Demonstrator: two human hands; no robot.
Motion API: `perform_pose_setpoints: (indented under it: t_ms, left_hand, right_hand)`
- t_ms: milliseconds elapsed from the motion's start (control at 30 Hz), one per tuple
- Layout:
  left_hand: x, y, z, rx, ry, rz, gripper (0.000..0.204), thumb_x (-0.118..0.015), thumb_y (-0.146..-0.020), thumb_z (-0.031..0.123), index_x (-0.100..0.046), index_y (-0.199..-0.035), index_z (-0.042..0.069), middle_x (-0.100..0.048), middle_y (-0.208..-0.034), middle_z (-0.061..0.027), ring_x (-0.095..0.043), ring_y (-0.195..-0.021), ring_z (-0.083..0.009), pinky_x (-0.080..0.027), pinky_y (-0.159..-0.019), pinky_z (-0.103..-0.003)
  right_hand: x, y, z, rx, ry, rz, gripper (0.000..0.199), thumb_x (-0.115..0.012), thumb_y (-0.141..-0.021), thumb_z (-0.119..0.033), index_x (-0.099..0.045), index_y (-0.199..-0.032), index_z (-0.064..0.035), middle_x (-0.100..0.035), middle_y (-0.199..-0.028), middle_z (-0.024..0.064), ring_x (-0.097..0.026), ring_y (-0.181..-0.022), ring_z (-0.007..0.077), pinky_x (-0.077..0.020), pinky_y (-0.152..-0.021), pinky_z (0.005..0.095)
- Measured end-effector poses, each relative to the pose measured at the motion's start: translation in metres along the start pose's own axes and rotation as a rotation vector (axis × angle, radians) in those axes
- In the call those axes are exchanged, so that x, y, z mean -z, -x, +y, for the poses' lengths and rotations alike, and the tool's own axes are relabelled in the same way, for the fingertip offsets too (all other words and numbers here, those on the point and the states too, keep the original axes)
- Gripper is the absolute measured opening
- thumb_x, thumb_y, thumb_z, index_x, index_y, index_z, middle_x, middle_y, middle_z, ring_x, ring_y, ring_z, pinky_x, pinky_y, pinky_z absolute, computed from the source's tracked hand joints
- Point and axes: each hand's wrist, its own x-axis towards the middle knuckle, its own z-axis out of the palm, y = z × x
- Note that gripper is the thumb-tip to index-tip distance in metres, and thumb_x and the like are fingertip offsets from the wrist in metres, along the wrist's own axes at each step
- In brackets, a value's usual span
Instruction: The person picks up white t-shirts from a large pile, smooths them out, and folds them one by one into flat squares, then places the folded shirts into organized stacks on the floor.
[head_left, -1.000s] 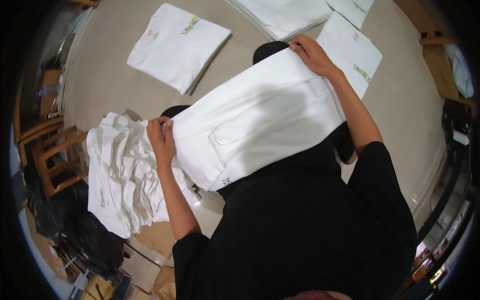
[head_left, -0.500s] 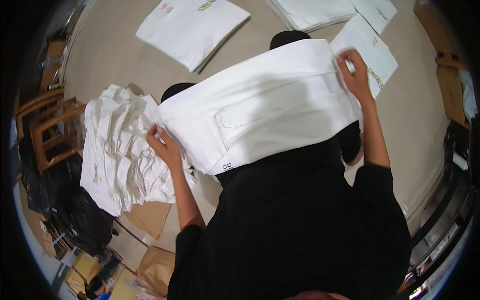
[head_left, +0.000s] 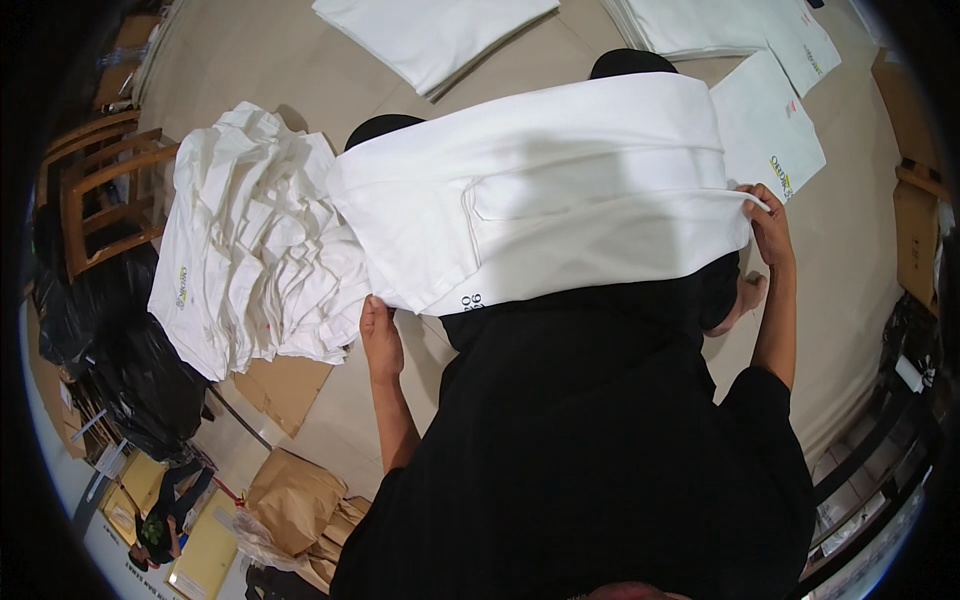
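Observation:
A white shirt [head_left: 590, 200], partly folded, lies spread across my lap, with a small dark print at its near left corner. My left hand [head_left: 382, 345] pinches that near left corner between thumb and fingers. At the opposite end, my right hand [head_left: 768, 228] grips the right edge, lifting a narrow flap there. To the left of my lap sits a heap of crumpled white shirts [head_left: 255, 250]. Beyond my right hand, a flat folded white shirt [head_left: 765, 125] with a small coloured print rests on the floor.
More folded white shirts lie ahead in a stack [head_left: 440, 35] and another pile [head_left: 690, 25]. Wooden frames [head_left: 110, 195] and black plastic bags [head_left: 140, 375] stand left. Brown paper [head_left: 295, 500] lies lower left, with another person [head_left: 165, 515] beyond. Cardboard boxes [head_left: 915, 230] line the right.
My right hand has moved down the shirt's right edge and now grips it, raising a flap. My left hand has moved down to the near left corner. The view has shifted.

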Motion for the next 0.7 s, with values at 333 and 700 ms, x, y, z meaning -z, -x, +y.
perform_pose_setpoints:
  t_ms: [333,700]
  left_hand:
    - [0.046,0.008,0.032,-0.096,0.192,-0.102,0.05,-0.058,-0.11,0.035,-0.055,-0.14,-0.004,-0.062,-0.144,-0.0132,-0.054,-0.136,-0.0233,-0.034,-0.121,-0.041]
    - [0.071,0.013,0.036,-0.049,0.205,-0.214,0.054,-0.063,-0.106,0.037,-0.058,-0.139,-0.005,-0.063,-0.144,-0.0139,-0.051,-0.14,-0.0247,-0.029,-0.123,-0.043]
  right_hand:
    - [-0.022,0.038,-0.068,0.293,0.148,0.409,0.022,-0.068,-0.106,-0.022,-0.066,-0.114,-0.0016,-0.07,-0.099,-0.0008,-0.061,-0.085,0.0037,-0.0501,-0.076,0.0222]
    - [-0.035,0.044,-0.099,0.248,0.396,0.408,0.022,-0.069,-0.105,-0.025,-0.068,-0.108,-0.0028,-0.066,-0.092,-0.0035,-0.055,-0.081,0.0033,-0.0452,-0.073,0.0211]
